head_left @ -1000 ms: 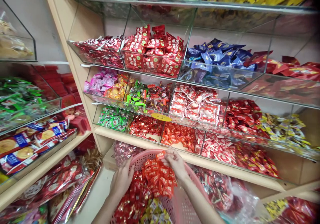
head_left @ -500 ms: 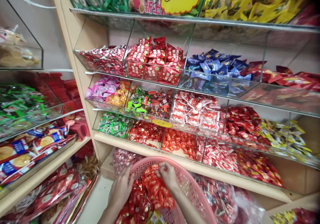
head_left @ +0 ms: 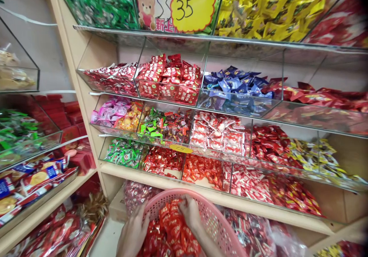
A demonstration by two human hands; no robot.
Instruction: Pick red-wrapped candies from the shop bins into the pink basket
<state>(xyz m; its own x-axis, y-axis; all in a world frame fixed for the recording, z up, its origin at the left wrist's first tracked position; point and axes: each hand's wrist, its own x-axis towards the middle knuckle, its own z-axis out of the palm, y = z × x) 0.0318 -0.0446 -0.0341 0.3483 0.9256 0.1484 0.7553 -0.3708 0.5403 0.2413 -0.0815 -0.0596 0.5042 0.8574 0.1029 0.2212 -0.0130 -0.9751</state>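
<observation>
A pink perforated plastic basket [head_left: 214,220] is at the bottom middle, holding red-wrapped candies [head_left: 175,230]. My left hand [head_left: 132,230] is at the basket's left rim, its thumb on the inner side and its fingers along the edge; the rim between them is mostly covered. My right hand [head_left: 190,212] is inside the basket, above the far end of the candy heap. Its fingers are curled together in a pinch, and what lies between them is hidden.
Ahead rise wooden shelves with clear bins of wrapped sweets, including orange-red candies [head_left: 201,171] just beyond the basket. A yellow price tag [head_left: 194,6] hangs at the top. Bagged sweets [head_left: 247,226] lie under the bottom shelf. More shelves with packaged biscuits [head_left: 43,176] stand left.
The view has tilted upward and shifted right, so the shelves sit lower and further left. Both hands stay at the basket, and the right one remains pinched over the candies.
</observation>
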